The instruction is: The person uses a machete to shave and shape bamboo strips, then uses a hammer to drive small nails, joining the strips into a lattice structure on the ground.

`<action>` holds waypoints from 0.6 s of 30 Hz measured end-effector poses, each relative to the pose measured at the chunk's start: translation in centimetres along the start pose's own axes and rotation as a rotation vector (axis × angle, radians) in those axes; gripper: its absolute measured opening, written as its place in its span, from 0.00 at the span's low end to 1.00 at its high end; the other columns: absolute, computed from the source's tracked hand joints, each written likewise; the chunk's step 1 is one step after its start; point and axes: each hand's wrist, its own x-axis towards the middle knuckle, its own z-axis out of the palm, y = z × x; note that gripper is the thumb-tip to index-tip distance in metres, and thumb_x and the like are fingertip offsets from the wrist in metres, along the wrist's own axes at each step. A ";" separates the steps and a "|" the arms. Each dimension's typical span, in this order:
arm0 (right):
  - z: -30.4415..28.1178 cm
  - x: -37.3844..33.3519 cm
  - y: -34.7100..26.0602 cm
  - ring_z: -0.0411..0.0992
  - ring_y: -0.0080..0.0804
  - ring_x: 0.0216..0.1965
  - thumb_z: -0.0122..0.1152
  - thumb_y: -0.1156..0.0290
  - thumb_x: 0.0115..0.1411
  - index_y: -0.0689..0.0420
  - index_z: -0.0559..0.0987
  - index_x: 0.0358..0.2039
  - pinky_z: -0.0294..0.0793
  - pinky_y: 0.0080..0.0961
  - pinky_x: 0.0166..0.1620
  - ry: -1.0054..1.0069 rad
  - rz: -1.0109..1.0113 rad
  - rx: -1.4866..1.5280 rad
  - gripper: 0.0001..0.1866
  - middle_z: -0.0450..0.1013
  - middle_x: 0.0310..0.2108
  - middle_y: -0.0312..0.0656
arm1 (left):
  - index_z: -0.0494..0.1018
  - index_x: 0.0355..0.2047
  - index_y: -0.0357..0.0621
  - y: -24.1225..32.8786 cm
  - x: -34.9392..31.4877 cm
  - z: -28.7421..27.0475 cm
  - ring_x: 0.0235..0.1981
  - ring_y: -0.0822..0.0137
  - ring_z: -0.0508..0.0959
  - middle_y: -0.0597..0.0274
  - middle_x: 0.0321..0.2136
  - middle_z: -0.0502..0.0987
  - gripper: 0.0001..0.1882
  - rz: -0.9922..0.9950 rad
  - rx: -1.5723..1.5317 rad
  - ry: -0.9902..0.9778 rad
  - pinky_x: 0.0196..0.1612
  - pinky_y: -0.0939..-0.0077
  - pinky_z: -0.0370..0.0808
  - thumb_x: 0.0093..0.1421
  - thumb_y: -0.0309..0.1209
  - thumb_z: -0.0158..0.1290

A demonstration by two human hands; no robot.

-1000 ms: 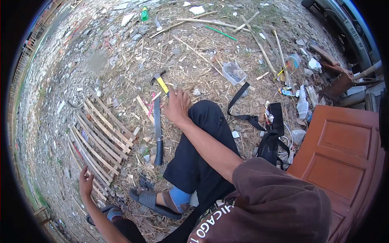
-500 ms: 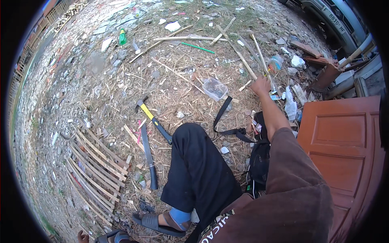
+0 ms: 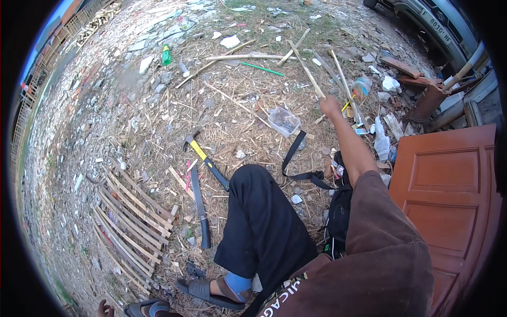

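Observation:
Stretched out toward the far right, my right hand (image 3: 330,106) is closed round the near end of a thin wooden strip (image 3: 308,70). The strip points away, its far end close to a crossing wooden stick (image 3: 294,47). At the lower left edge part of my left hand (image 3: 105,309) shows beside my sandal, fingers slightly apart, with nothing visible in it. A clear plastic tub (image 3: 284,122) with small dark metal pieces, perhaps nails, sits near my right hand. In front of my knee lie a yellow and black claw hammer (image 3: 205,158) and a machete (image 3: 199,196) with a black handle.
Several wooden slats (image 3: 132,219) lie joined in a curved row at the left. A brown panelled door (image 3: 441,179) is at the right, beside a black bag (image 3: 339,219) with a strap. Farther off are a green bottle (image 3: 167,56), rubble and a parked vehicle (image 3: 433,24).
My right hand has drawn slightly back and left, now closed on the wooden strip's end; the strip has shifted a little with it. The whole view has moved slightly.

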 end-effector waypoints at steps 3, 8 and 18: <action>-1.1 -1.7 -3.0 0.75 0.35 0.29 0.54 0.50 0.65 0.59 0.77 0.36 0.74 0.33 0.35 -0.137 0.100 0.423 0.22 0.76 0.27 0.43 | 0.68 0.60 0.43 -0.7 -0.4 1.3 0.38 0.61 0.77 0.51 0.43 0.77 0.29 0.019 -0.027 0.022 0.43 0.66 0.74 0.57 0.32 0.59; -4.2 -11.2 -10.6 0.67 0.20 0.22 0.51 0.55 0.69 0.53 0.72 0.29 0.66 0.19 0.27 -0.393 0.086 1.120 0.17 0.70 0.21 0.33 | 0.70 0.58 0.42 -0.8 -1.1 3.6 0.29 0.65 0.77 0.54 0.38 0.78 0.31 0.136 -0.066 0.081 0.35 0.68 0.76 0.52 0.28 0.61; 1.5 -37.7 -22.2 0.65 0.18 0.24 0.56 0.58 0.69 0.60 0.72 0.40 0.67 0.19 0.30 -0.599 -0.434 1.214 0.16 0.68 0.23 0.33 | 0.74 0.55 0.50 21.8 -8.6 0.6 0.48 0.49 0.78 0.51 0.48 0.78 0.26 0.421 0.166 0.097 0.53 0.57 0.74 0.55 0.40 0.60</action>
